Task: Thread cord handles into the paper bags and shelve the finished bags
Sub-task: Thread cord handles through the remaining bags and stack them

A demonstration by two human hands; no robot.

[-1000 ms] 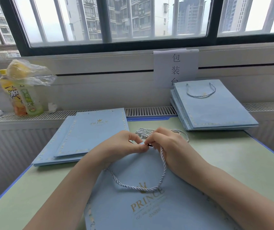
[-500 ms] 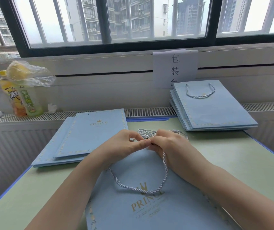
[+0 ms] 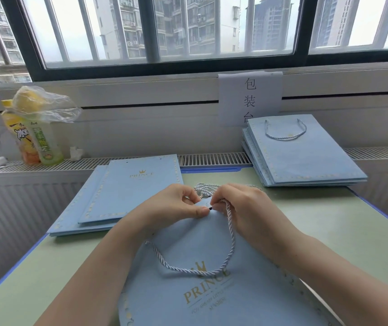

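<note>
Pinching the limp cord's [image 3: 189, 267] stiff black tip [image 3: 210, 208] between both hands: left [image 3: 174, 205], right [image 3: 247, 208]; light paper bag [image 3: 211, 300] creases easily, I judge.

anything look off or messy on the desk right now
Nothing is spilled or damaged. The only untidy spots: the left stack of bags is fanned askew, and loose cords lie bunched behind the hands.

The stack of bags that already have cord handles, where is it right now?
In the head view the stack of finished bags lies at the far right of the table, below the paper sign, beyond the right hand.
</note>
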